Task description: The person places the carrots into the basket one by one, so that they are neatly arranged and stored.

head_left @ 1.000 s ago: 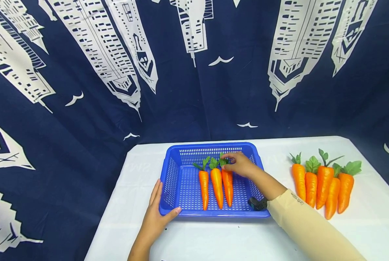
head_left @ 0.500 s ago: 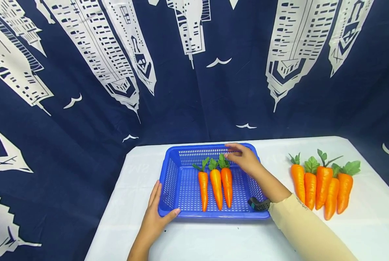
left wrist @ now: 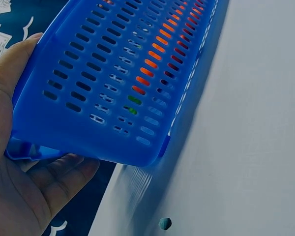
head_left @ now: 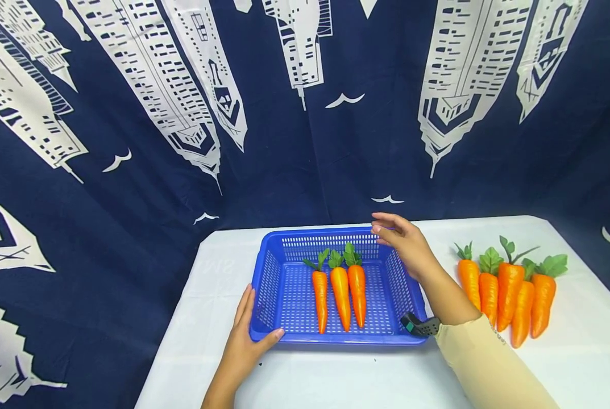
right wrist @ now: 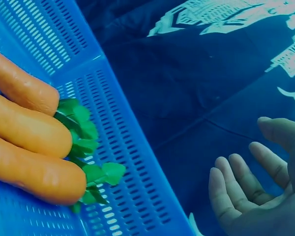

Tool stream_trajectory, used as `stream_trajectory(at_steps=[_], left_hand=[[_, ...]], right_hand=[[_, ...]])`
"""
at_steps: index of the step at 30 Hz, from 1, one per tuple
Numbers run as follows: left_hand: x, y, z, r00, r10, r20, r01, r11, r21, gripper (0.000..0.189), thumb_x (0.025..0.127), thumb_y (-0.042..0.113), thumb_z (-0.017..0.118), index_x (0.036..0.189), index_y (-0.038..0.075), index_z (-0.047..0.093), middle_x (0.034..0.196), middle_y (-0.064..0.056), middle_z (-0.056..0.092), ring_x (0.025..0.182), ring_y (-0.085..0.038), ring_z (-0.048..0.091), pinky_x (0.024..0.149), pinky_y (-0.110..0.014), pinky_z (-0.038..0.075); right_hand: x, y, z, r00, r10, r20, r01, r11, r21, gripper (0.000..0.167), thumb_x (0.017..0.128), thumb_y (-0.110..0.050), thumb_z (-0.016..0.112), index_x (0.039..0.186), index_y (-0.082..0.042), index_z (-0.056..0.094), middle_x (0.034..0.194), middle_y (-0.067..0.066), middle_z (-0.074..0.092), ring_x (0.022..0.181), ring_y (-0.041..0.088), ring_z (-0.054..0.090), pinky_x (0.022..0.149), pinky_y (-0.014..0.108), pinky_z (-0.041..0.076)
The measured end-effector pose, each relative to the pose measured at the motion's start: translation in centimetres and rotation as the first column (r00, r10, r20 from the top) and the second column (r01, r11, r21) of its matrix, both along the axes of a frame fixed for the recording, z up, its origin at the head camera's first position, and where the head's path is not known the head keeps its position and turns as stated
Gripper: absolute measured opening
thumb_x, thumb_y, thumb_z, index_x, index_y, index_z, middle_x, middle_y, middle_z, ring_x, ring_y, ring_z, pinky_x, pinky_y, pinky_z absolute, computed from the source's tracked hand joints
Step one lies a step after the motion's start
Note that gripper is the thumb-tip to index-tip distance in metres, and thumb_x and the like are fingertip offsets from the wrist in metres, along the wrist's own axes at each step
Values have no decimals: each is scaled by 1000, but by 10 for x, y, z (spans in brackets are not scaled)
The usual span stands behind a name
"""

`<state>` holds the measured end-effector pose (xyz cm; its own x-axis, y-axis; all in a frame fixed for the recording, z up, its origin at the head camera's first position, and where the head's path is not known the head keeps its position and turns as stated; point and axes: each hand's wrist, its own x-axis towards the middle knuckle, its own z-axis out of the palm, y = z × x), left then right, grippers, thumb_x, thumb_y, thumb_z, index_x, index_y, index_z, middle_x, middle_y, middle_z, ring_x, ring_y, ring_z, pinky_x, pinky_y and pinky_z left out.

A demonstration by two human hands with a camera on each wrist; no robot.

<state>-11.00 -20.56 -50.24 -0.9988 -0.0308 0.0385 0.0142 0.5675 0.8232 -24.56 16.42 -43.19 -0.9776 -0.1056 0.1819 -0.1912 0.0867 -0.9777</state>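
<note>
Three orange carrots lie side by side in a blue perforated basket (head_left: 330,339): a left carrot (head_left: 320,301), a middle carrot (head_left: 340,295) and a right carrot (head_left: 357,295). Their green leaves point to the back wall. My left hand (head_left: 243,335) rests against the basket's front left corner, fingers fairly straight along its side and thumb at the front rim. Over the back right rim, my right hand (head_left: 404,241) holds nothing; its fingers are loosely bent, apart from the carrots. The right wrist view shows these fingers (right wrist: 241,184) spread beside the basket.
Several more leafy carrots (head_left: 509,289) lie in a row on the white table (head_left: 335,375), right of the basket. Behind the table hangs a dark blue cloth (head_left: 284,170) printed with white buildings. A dark device (head_left: 419,325) is strapped to my right wrist.
My right hand has let go of the right carrot's leaves and moved up and right to the basket's back right rim. The left hand stays at its corner.
</note>
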Motion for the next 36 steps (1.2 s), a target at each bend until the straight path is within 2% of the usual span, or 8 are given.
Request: stream_trajectory(at_steps=[10, 18, 23, 26, 29, 31, 33, 36], left_hand=[[0, 0, 2, 1000, 6, 20, -6, 1000, -24, 108, 82, 47, 82, 164, 30, 12, 171, 10, 2, 158, -38, 12, 120, -66, 17], [1, 1, 2, 1000, 4, 17, -4, 1000, -14, 108, 83, 44, 82, 164, 28, 13, 171, 10, 2, 158, -36, 11, 121, -65, 17], [1, 0, 2, 1000, -2, 1, 2, 1000, -5, 108, 83, 40, 83, 164, 24, 14, 172, 8, 3, 158, -36, 12, 122, -64, 16], [1, 0, 2, 1000, -4, -6, 4, 1000, -3, 108, 83, 39, 83, 164, 23, 14, 172, 7, 4, 158, -37, 12, 122, -65, 16], [1, 1, 1, 1000, -2, -5, 2, 1000, -7, 108, 83, 40, 83, 164, 24, 14, 172, 7, 4, 158, -37, 13, 121, -65, 17], [1, 1, 1, 1000, -1, -2, 1, 1000, -4, 108, 83, 41, 83, 164, 24, 14, 172, 8, 3, 158, -37, 12, 122, -65, 17], [1, 1, 1, 1000, -1, -3, 1, 1000, -5, 107, 83, 41, 83, 164, 24, 14, 172, 7, 4, 158, -37, 12, 121, -65, 17], [1, 2, 1, 1000, -6, -10, 6, 1000, -6, 107, 83, 42, 82, 164, 24, 14, 172, 6, 4, 158, -39, 12, 121, -66, 17]], right_hand=[[15, 26, 5, 994, -99, -37, 100, 994, 44, 53, 102, -33, 60, 145, -3, 51, 118, -17, 63, 109, 1, 66, 89, 11, 54], [23, 50, 2, 983, -168, -77, 170, 985, 20, 50, 101, -25, 63, 144, -4, 52, 117, -20, 64, 108, -6, 63, 87, 9, 53], [27, 65, -3, 966, -254, -41, 257, 963, 78, 53, 100, -30, 64, 146, -8, 52, 123, -11, 65, 105, -11, 62, 87, 6, 51], [31, 74, -5, 949, -316, 26, 307, 937, 163, 59, 100, -39, 62, 151, -12, 48, 138, 3, 62, 109, -12, 58, 102, 19, 51], [36, 82, -6, 929, -356, 103, 329, 920, 214, 63, 100, -44, 60, 155, -18, 42, 154, 15, 48, 126, 5, 57, 117, 45, 43], [39, 86, -8, 916, -373, 150, 339, 917, 211, 66, 100, -46, 60, 157, -21, 38, 159, 16, 42, 139, 20, 51, 117, 59, 36], [42, 89, -11, 902, -389, 185, 351, 913, 209, 68, 99, -48, 59, 159, -23, 35, 162, 16, 38, 147, 32, 41, 118, 61, 33], [46, 96, -16, 888, -409, 211, 365, 905, 219, 72, 99, -51, 59, 160, -24, 32, 164, 15, 33, 151, 36, 33, 120, 60, 31]])
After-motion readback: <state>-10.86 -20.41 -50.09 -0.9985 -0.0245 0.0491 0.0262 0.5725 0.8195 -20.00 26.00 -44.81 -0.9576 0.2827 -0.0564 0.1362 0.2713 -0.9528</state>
